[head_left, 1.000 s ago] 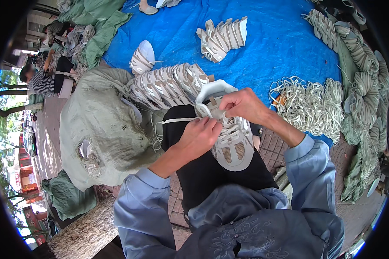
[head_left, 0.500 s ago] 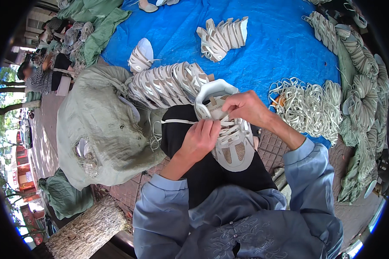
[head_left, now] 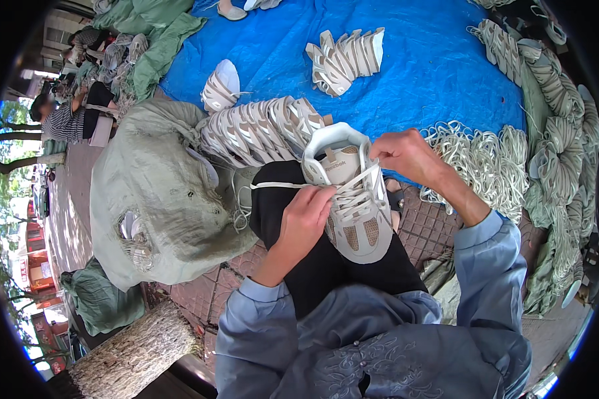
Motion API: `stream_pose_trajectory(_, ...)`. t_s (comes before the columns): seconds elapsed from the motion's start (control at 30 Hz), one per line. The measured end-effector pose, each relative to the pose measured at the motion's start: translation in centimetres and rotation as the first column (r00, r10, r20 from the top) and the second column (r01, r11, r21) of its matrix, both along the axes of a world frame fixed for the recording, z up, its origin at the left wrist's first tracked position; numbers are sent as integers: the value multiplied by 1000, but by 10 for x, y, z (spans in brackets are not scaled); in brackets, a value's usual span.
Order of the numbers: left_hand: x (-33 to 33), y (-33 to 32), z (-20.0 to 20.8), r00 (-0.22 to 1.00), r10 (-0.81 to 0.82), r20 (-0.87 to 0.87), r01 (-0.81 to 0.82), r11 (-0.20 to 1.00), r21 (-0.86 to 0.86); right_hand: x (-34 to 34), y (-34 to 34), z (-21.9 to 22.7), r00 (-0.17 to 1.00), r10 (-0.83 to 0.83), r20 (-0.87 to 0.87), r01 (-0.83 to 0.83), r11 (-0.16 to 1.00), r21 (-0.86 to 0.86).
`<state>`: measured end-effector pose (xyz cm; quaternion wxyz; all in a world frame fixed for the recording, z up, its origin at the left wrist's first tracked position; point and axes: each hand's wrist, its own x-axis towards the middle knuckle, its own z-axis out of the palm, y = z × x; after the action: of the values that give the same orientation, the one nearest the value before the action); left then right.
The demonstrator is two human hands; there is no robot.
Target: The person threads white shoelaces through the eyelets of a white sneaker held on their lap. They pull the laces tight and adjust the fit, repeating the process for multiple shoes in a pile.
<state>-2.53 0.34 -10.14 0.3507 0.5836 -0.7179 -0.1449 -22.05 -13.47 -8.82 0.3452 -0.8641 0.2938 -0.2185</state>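
Observation:
A beige and white sneaker upper lies across my black-trousered thighs, its toe toward me and its padded collar away. White shoelace crosses its front in several rows. My left hand is closed in a pinch at the left eyelet edge; its fingertips hide exactly what they grip there. One loose lace length trails left from that side over my thigh. At the right side of the collar, my right hand pinches a lace, which runs taut in a slant down to the lacing. The tongue shows between the eyelet rows.
A row of nested shoe uppers lies just beyond my knees, with another stack on the blue tarp. White laces are heaped at right, beside more bundled uppers. A bulging pale sack stands at left. Another person sits far left.
My right hand has moved right and slightly up, away from the tongue, drawing the lace out straight. The left hand stays at the eyelet edge.

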Motion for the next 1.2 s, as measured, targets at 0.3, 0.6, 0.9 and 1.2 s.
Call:
stream_pose_trajectory(0.3, 13, -24, 17, 818, -293, 496, 289, 953, 86, 11, 2, -2, 999, 28, -18, -27, 999, 21)
stream_pose_trajectory(0.6, 8, -17, 10, 696, -252, 673, 422, 901, -99, 24, 9, -9, 998, 5, 55, -14, 988, 156)
stream_pose_trajectory(0.9, 6, -14, -8, 849, 62, 524, 128, 939, -318, 22, 13, -2, 998, 58, 3, -58, 987, 150)
stream_pose_trajectory(1.2, -13, 0, -19, 890, 121, 441, -22, 974, -224, -19, -7, 7, 999, 0, -43, 4, 996, 94)
